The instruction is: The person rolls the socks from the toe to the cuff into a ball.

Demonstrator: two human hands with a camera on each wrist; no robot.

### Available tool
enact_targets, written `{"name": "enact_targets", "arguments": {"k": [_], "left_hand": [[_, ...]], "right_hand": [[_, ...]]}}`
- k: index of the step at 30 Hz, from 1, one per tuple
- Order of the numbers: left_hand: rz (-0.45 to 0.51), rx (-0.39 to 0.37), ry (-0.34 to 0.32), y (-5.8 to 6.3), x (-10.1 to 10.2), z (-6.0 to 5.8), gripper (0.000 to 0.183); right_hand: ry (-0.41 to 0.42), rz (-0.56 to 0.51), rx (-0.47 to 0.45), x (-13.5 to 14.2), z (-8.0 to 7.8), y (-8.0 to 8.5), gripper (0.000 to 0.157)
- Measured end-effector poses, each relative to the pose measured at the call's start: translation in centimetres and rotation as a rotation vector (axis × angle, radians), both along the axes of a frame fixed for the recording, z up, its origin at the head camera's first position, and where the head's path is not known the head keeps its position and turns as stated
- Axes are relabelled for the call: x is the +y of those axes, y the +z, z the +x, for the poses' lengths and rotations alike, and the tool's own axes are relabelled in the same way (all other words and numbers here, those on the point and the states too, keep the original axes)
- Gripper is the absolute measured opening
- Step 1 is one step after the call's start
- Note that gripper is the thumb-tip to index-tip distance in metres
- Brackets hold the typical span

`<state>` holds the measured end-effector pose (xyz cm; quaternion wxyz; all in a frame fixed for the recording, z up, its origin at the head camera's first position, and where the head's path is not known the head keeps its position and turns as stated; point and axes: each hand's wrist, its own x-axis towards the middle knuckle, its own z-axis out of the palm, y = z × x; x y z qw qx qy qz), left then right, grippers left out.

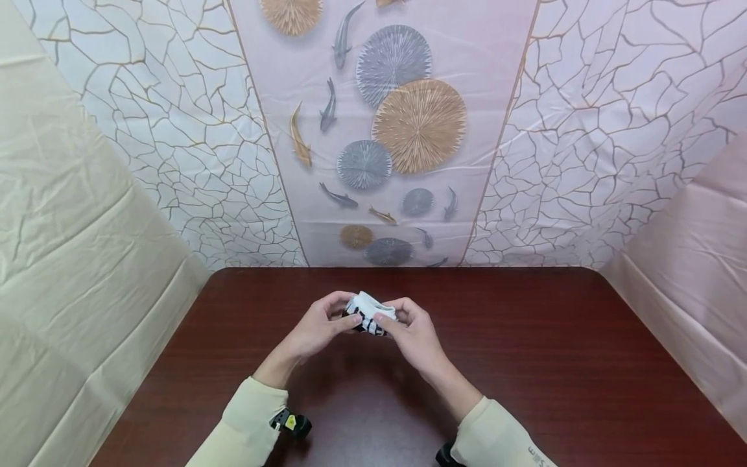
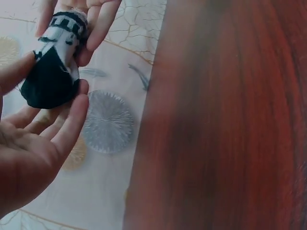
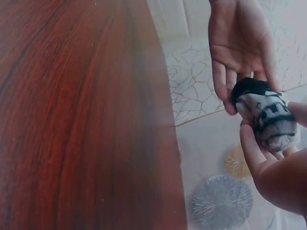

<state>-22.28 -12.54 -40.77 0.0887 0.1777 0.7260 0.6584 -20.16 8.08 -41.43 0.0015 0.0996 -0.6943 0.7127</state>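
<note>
Between my two hands, above the table, is a small bundled sock [image 1: 369,310], white with black knitted patterning. My left hand [image 1: 318,324] pinches its left end, thumb on the near side and fingers behind. The right end is pinched by my right hand [image 1: 414,331], with the thumb across the near top edge. A white fold opens at the top of the bundle in the head view. In the left wrist view the sock [image 2: 53,72] shows a solid black end towards my left hand. The right wrist view shows its pale, banded end [image 3: 278,127] by my right fingers.
A dark red-brown wooden table [image 1: 554,363] lies beneath both hands. Behind it hangs a patterned cloth [image 1: 420,123] with fish and round leaf shapes. Plain pale cloth [image 1: 76,259] hangs at the sides. A black wrist device [image 1: 292,423] sits at the left cuff.
</note>
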Motion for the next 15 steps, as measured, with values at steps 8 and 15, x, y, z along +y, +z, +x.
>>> {"name": "enact_targets", "arguments": {"k": [8,15], "left_hand": [[-0.029,-0.017,0.064,-1.3,0.7,-0.7,0.031],[-0.052,-0.088,0.081,-3.2,1.6,-1.2,0.028]], "right_hand": [[0.07,0.036,-0.098,0.8,0.0,-0.8,0.019],[0.122,0.145,-0.126,1.8,-0.5,-1.7,0.039]]}}
